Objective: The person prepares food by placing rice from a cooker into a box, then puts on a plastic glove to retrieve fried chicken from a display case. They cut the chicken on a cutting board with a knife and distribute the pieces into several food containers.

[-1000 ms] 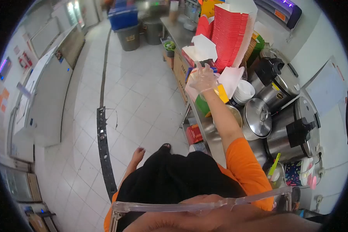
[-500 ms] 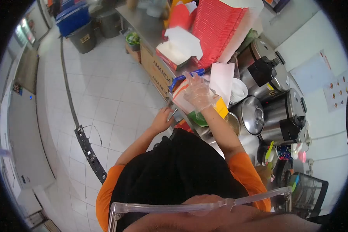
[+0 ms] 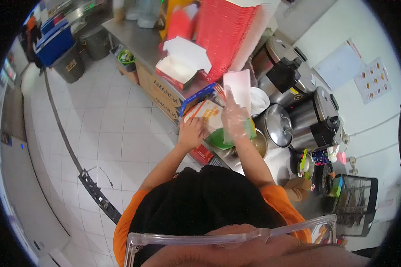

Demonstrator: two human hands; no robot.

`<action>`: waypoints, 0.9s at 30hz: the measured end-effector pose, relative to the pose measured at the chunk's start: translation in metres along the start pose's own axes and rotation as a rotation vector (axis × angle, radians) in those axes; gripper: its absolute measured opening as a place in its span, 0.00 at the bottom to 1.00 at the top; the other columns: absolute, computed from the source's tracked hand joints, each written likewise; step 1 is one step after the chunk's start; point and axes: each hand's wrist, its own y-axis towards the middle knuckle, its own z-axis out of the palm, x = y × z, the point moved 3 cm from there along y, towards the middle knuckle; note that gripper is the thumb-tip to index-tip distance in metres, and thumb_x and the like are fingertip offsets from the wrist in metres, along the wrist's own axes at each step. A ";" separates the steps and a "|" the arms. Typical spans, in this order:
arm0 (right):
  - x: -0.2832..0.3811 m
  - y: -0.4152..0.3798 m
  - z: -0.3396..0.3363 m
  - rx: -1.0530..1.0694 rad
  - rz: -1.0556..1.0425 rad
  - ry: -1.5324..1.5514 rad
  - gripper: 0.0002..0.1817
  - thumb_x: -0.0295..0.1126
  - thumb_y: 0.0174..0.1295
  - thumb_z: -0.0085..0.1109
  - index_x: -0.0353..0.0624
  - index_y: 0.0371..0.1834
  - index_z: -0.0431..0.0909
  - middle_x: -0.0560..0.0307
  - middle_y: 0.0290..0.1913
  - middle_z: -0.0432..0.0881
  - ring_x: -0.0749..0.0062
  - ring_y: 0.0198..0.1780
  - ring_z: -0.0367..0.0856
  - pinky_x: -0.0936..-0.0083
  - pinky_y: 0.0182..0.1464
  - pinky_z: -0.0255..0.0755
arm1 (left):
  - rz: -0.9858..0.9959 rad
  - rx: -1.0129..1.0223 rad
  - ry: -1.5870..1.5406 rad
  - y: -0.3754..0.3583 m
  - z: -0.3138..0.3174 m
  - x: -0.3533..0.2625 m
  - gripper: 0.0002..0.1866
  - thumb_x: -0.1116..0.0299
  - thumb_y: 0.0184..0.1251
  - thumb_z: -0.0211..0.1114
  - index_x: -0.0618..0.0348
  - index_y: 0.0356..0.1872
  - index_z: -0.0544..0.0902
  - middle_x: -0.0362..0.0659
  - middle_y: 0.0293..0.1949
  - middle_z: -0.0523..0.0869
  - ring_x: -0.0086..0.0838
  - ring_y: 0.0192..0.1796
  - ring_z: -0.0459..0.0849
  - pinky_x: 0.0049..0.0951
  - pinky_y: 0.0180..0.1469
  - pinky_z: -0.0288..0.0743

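Note:
My bare left hand lies with fingers spread on the left side of a white carton with orange print. My right hand, in a clear plastic glove, is over the carton's right side. Its fingers point away from me and look closed around thin reddish strips, too small to name. A blue strip-like edge runs along the carton's far left side. Green material shows below the carton. Beyond it stands an open red-and-white food box, its lid up.
Nested red cartons rise at the back of the counter. To the right are a pink-white sheet, white lids, a lidded metal pot and two large steel cookers. Cardboard boxes sit below the counter's edge.
My left hand has moved from the counter edge up onto the carton. My right hand has turned, and reddish strips now show at its fingertips. The view has shifted.

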 end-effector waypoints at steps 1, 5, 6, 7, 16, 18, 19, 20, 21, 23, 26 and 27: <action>-0.009 -0.005 -0.013 -0.151 -0.076 0.141 0.33 0.20 0.53 0.50 0.42 0.67 0.61 0.40 0.50 0.76 0.53 0.50 0.78 0.63 0.48 0.73 | -0.017 0.062 0.025 -0.001 0.002 0.000 0.27 0.57 0.57 0.61 0.54 0.59 0.70 0.42 0.56 0.71 0.38 0.63 0.67 0.60 0.65 0.53; -0.054 -0.040 -0.089 -0.632 -0.016 0.283 0.25 0.16 0.55 0.44 0.44 0.58 0.71 0.38 0.49 0.79 0.48 0.43 0.80 0.60 0.43 0.73 | -0.032 -0.023 0.016 -0.010 0.017 0.004 0.31 0.53 0.57 0.61 0.52 0.62 0.68 0.48 0.58 0.70 0.42 0.64 0.65 0.65 0.64 0.48; -0.063 -0.059 -0.117 -0.582 0.163 0.200 0.24 0.15 0.55 0.44 0.40 0.57 0.71 0.39 0.49 0.79 0.49 0.46 0.81 0.61 0.45 0.73 | -0.025 -0.063 0.025 -0.013 0.017 0.000 0.32 0.54 0.58 0.60 0.54 0.63 0.67 0.50 0.59 0.69 0.44 0.65 0.64 0.64 0.64 0.48; -0.084 -0.075 -0.128 -0.704 0.149 0.218 0.22 0.15 0.58 0.45 0.37 0.58 0.67 0.40 0.49 0.79 0.49 0.46 0.81 0.62 0.45 0.73 | -0.011 -0.102 0.031 -0.014 0.014 -0.006 0.33 0.54 0.58 0.60 0.55 0.65 0.66 0.52 0.60 0.68 0.46 0.65 0.63 0.63 0.64 0.48; -0.221 -0.283 -0.159 -0.674 0.188 1.165 0.34 0.25 0.65 0.54 0.44 0.72 0.49 0.55 0.58 0.72 0.72 0.53 0.74 0.73 0.53 0.69 | 0.585 0.120 -0.909 -0.045 -0.002 -0.240 0.31 0.56 0.65 0.59 0.68 0.62 0.65 0.55 0.61 0.69 0.45 0.63 0.66 0.39 0.66 0.55; -0.251 -0.347 -0.140 -0.705 0.253 1.088 0.34 0.28 0.64 0.55 0.44 0.72 0.50 0.52 0.59 0.73 0.68 0.53 0.75 0.72 0.53 0.69 | 0.419 0.610 -1.417 -0.085 0.040 -0.315 0.32 0.53 0.68 0.55 0.68 0.63 0.64 0.52 0.61 0.70 0.39 0.64 0.66 0.36 0.67 0.55; -0.264 -0.383 -0.130 -0.765 0.340 1.012 0.36 0.28 0.61 0.59 0.42 0.71 0.53 0.50 0.61 0.73 0.62 0.58 0.74 0.67 0.61 0.66 | 0.293 0.875 -1.638 -0.110 0.062 -0.348 0.32 0.51 0.70 0.53 0.69 0.64 0.64 0.51 0.61 0.70 0.36 0.65 0.65 0.34 0.67 0.55; -0.272 -0.454 -0.154 -0.569 0.643 0.729 0.35 0.31 0.64 0.55 0.41 0.72 0.49 0.43 0.61 0.72 0.54 0.58 0.74 0.65 0.58 0.69 | 0.228 1.031 -1.467 -0.159 0.102 -0.404 0.32 0.50 0.72 0.50 0.69 0.65 0.63 0.49 0.62 0.70 0.33 0.65 0.64 0.32 0.67 0.55; -0.264 -0.492 -0.178 -0.310 0.898 0.468 0.35 0.34 0.66 0.51 0.40 0.73 0.45 0.36 0.61 0.70 0.47 0.58 0.74 0.62 0.55 0.72 | 0.145 1.114 -1.286 -0.190 0.129 -0.430 0.33 0.49 0.74 0.47 0.69 0.66 0.61 0.47 0.63 0.69 0.30 0.66 0.64 0.29 0.68 0.54; -0.288 -0.575 -0.171 -0.447 0.868 0.363 0.34 0.33 0.65 0.51 0.39 0.71 0.48 0.32 0.56 0.72 0.40 0.52 0.75 0.58 0.52 0.72 | 0.049 1.096 -1.268 -0.248 0.176 -0.483 0.29 0.52 0.77 0.41 0.70 0.62 0.66 0.47 0.59 0.72 0.29 0.61 0.67 0.27 0.65 0.57; -0.309 -0.669 -0.180 -0.526 1.012 0.263 0.32 0.31 0.63 0.51 0.40 0.69 0.51 0.31 0.49 0.75 0.35 0.46 0.76 0.54 0.49 0.71 | -0.045 1.215 -1.284 -0.312 0.234 -0.541 0.32 0.47 0.76 0.39 0.70 0.61 0.67 0.48 0.58 0.74 0.29 0.58 0.71 0.28 0.62 0.62; -0.306 -0.681 -0.175 -0.524 1.091 0.232 0.31 0.30 0.62 0.51 0.41 0.69 0.53 0.31 0.47 0.76 0.35 0.44 0.76 0.53 0.48 0.71 | -0.001 1.287 -1.233 -0.317 0.232 -0.555 0.33 0.45 0.75 0.39 0.69 0.62 0.67 0.49 0.59 0.73 0.30 0.60 0.70 0.28 0.63 0.61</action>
